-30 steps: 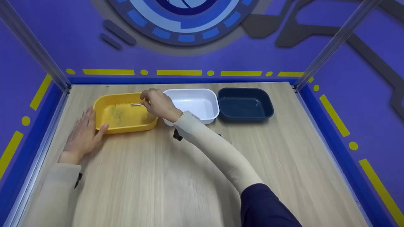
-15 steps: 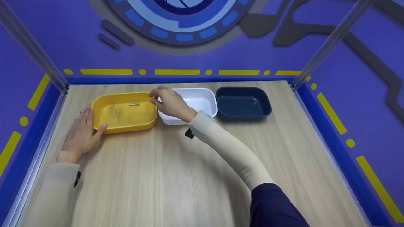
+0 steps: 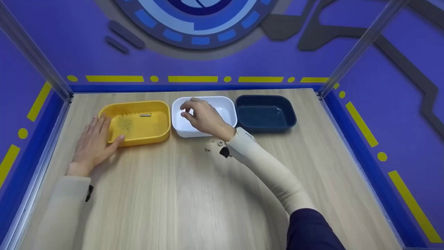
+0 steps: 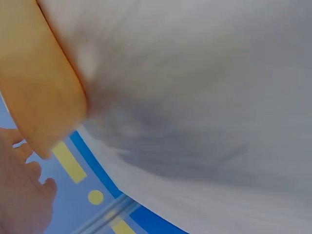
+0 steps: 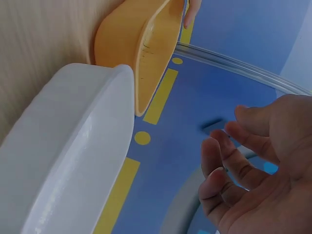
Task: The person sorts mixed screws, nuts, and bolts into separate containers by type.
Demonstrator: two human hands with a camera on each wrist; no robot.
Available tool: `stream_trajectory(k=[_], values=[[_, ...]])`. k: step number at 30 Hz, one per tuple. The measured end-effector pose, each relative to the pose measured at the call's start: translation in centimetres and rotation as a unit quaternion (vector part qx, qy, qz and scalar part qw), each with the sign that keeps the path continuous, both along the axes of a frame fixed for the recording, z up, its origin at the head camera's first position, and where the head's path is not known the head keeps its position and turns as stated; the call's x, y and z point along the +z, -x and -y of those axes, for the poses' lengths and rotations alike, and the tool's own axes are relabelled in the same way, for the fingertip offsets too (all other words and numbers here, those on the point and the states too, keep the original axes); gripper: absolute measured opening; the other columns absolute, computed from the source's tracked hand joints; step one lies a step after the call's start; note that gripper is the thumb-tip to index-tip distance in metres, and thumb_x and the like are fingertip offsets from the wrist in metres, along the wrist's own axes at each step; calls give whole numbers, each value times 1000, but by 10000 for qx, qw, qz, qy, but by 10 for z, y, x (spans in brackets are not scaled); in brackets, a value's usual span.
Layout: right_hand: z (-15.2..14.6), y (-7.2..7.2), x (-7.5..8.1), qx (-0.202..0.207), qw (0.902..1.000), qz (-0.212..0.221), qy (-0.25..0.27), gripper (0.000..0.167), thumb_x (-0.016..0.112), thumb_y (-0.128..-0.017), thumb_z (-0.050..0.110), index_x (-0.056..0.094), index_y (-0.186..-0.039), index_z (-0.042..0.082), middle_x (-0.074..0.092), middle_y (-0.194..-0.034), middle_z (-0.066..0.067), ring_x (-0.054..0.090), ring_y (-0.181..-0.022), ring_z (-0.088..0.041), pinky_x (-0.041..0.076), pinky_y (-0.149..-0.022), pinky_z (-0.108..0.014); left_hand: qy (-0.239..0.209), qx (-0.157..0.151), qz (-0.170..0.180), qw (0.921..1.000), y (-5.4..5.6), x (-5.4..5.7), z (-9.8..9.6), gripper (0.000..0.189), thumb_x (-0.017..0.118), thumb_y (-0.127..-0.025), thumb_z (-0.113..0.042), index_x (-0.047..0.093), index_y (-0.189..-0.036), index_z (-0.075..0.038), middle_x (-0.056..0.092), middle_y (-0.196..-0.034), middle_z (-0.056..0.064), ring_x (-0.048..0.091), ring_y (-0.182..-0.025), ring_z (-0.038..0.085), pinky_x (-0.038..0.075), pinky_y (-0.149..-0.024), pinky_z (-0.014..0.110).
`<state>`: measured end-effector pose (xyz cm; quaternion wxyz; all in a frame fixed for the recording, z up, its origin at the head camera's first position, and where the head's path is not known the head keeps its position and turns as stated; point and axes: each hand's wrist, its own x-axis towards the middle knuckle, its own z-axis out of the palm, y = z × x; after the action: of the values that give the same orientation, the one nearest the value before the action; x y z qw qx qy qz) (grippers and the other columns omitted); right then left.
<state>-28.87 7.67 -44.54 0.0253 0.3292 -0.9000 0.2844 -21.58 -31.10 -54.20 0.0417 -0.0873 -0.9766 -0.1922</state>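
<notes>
My left hand (image 3: pixel 93 140) rests on the left rim of the yellow box (image 3: pixel 144 140), its fingers fairly straight. Inside that box lies a silver bolt (image 3: pixel 145 115), with dark smudges on the floor to its left. Over the white box (image 3: pixel 227 100) hovers my right hand (image 3: pixel 206 118); in the right wrist view the hand (image 5: pixel 263 170) has loosely bent fingers and nothing between them. Small metal parts lie on the table below the white box: a nut (image 3: pixel 220 143) and a small screw-like piece (image 3: pixel 207 150). My right forearm may hide more.
A dark blue box (image 3: pixel 267 130) stands to the right of the white one, the boxes in a row near the back of the wooden table (image 3: pixel 173 201). Purple-blue panels (image 3: pixel 208 66) enclose the back and both sides, with metal posts at the corners.
My right hand has moved right, from over the yellow box to over the white one. The left fingers have shifted further over the yellow rim. Small parts have come into view beside my right wrist.
</notes>
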Motion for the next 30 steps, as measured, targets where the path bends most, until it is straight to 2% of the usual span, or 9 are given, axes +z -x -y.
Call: stream_trajectory(k=[7, 11, 16, 22, 30], values=[[-19, -10, -15, 33, 10000, -7, 30, 22, 67, -108, 24, 77, -122, 9, 73, -106, -6, 66, -83, -16, 58, -74, -29, 115, -315, -96, 9994, 8, 6, -26, 91, 48, -107, -62, 25, -167, 4, 21, -174, 29, 8, -164, 49, 4, -134, 65], [-29, -14, -24, 56, 9999, -14, 125, 22, 68, -107, 22, 77, -121, 6, 75, -105, -6, 68, -82, -16, 59, -75, -30, 85, -385, -282, 9988, 11, 9, -43, 87, 52, -107, -60, 34, -164, 4, 31, -171, 29, 15, -164, 47, 12, -133, 64], [-44, -20, -39, 127, 9982, 148, 566, 21, 69, -106, 15, 76, -118, 0, 76, -104, -10, 69, -82, -20, 62, -78, -38, 101, -353, -674, 9971, 15, 8, -65, 82, 56, -105, -58, 43, -160, 2, 43, -164, 28, 25, -161, 47, 22, -131, 63], [-61, -28, -58, -13, 9950, 393, 920, 22, 71, -104, 13, 76, -116, -4, 76, -103, -13, 70, -82, -25, 63, -79, -48, -4, -429, -923, 9948, 23, 4, -87, 77, 59, -104, -55, 47, -158, -1, 47, -163, 24, 33, -157, 46, 26, -129, 65], [-78, -40, -77, -329, 9940, 457, 937, 19, 74, -101, 11, 77, -114, -3, 77, -102, -11, 73, -83, -25, 62, -77, -36, -114, -532, -877, 9947, 31, 0, -111, 78, 59, -104, -55, 46, -158, 0, 45, -164, 24, 37, -155, 45, 29, -128, 66]])
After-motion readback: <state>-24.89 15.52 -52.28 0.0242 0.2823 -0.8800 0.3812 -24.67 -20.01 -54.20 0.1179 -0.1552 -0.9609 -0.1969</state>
